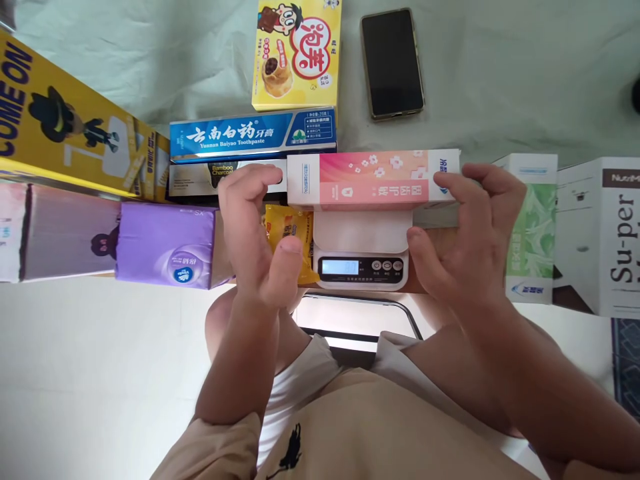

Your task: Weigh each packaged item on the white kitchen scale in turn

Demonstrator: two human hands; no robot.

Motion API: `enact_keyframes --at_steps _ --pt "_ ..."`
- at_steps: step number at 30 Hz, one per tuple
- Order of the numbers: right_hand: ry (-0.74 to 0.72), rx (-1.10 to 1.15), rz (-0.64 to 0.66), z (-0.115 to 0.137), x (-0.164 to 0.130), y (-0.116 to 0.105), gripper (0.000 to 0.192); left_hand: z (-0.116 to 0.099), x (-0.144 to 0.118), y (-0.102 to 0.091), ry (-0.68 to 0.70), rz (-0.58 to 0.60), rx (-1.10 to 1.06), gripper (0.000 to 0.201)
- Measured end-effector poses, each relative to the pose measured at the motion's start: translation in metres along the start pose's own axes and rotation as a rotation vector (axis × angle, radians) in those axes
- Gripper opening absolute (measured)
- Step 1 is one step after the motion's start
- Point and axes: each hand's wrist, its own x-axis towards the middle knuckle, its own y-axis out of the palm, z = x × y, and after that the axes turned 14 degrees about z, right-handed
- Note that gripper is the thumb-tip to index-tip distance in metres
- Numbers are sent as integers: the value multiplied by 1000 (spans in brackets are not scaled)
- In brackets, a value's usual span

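Note:
A long pink toothpaste box [373,179] lies across the platform of a small white kitchen scale [363,267] whose display is lit. My right hand [465,240] has its fingers over the box's right end and its thumb below, beside the scale platform. My left hand [255,233] is at the box's left end, fingers curled with the tips at the box's edge and the thumb apart. It holds nothing. A yellow snack packet [287,233] lies between my left hand and the scale.
Behind the scale lie a blue toothpaste box [253,135], a grey charcoal toothpaste box [200,179], a yellow snack box [297,53] and a phone [391,63]. At left are a purple tissue pack [167,243] and a yellow carton [65,127]; at right stand a green-and-white box [533,227] and a white box [600,233].

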Motion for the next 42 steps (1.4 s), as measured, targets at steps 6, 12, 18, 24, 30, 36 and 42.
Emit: enact_keyframes --at_steps 6,12,18,24,30,36,42 --pt "-62 -34 -15 1 2 2 52 0 -1 -2 7 10 15 50" --pt "-30 24 -12 -1 0 6 55 6 -4 -4 -10 108 -23 47" --pt "12 18 13 -7 -2 9 58 10 -4 -4 -8 156 -9 52" --pt "30 10 33 -8 -3 12 59 7 -7 -5 -103 197 80 62" --pt "25 33 44 -7 -2 9 61 6 -10 -5 -230 218 210 87" --pt "39 61 56 -5 -1 7 60 3 -7 -5 -252 177 170 82" --pt "65 91 76 -6 -3 6 61 1 -6 -6 -243 140 105 65"
